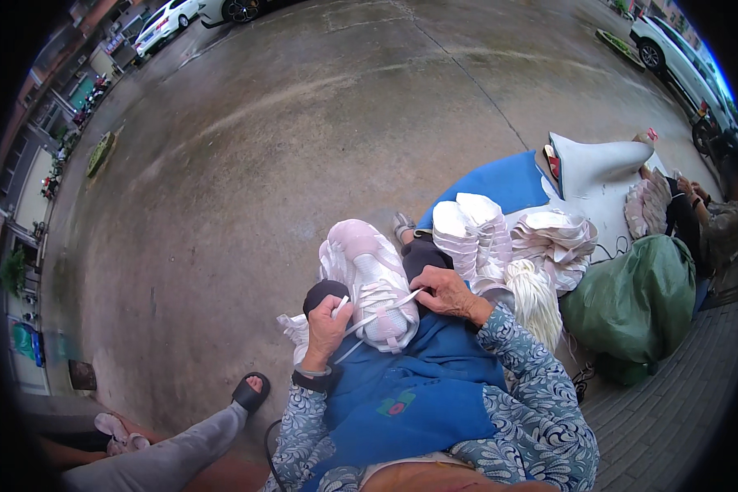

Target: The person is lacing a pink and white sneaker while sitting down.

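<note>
A pale pink and white sneaker upper (357,250) rests on my lap over a blue apron (426,394), its toe pointing away from me. A white shoelace (377,316) runs through its eyelets. On the left side, my left hand (328,332) is closed in a pinch on one lace end. My right hand (447,295) pinches the other part of the lace at the right edge of the upper. Beyond my right forearm lie stacked matching uppers (467,234) and a bundle of white shoelaces (537,299).
A full green sack (631,303) stands at the right, near a white sheet (594,168) and blue sheet (492,184). Another person (713,221) sits at far right; a person's leg in a black slide sandal (250,394) reaches in lower left. Parked cars (168,25) stand beyond the concrete.
</note>
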`<state>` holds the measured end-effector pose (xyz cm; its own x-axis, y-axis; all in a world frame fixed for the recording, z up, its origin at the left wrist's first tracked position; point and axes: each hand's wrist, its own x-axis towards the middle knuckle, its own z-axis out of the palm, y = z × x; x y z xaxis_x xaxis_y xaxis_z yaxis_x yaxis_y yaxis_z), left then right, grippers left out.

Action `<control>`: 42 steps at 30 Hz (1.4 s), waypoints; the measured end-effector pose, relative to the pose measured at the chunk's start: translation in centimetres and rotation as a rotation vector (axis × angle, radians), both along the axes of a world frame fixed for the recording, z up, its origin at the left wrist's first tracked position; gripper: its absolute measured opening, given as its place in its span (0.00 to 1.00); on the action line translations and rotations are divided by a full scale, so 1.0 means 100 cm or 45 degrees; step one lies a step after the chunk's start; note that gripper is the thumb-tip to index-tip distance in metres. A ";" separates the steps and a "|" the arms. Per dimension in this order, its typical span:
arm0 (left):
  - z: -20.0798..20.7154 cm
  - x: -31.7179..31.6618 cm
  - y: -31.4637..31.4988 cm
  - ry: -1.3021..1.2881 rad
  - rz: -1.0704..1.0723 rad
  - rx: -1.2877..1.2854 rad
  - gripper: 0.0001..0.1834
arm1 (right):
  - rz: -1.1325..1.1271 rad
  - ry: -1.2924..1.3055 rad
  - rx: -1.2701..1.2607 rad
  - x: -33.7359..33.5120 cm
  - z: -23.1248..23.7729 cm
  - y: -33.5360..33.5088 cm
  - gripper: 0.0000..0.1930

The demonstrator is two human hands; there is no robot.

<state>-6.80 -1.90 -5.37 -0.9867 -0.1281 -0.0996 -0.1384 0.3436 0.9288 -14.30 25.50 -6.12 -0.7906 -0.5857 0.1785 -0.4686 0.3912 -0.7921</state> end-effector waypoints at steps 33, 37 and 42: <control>0.032 0.095 -0.178 0.843 1.177 0.747 0.13 | -0.005 -0.825 -1.175 0.030 0.095 -0.002 0.13; 0.030 0.076 -0.134 0.453 0.889 0.785 0.16 | -0.371 -0.872 -0.075 0.027 0.052 0.009 0.12; 0.028 0.051 -0.063 -0.063 0.391 0.589 0.11 | -0.533 -0.546 0.181 0.025 0.017 0.016 0.12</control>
<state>-1.73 -8.22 -2.53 -0.9038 -0.3409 -0.2589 -0.2151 -0.1612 0.9632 -11.83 27.12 -4.46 -0.9428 -0.2050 -0.2630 0.0960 0.5885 -0.8028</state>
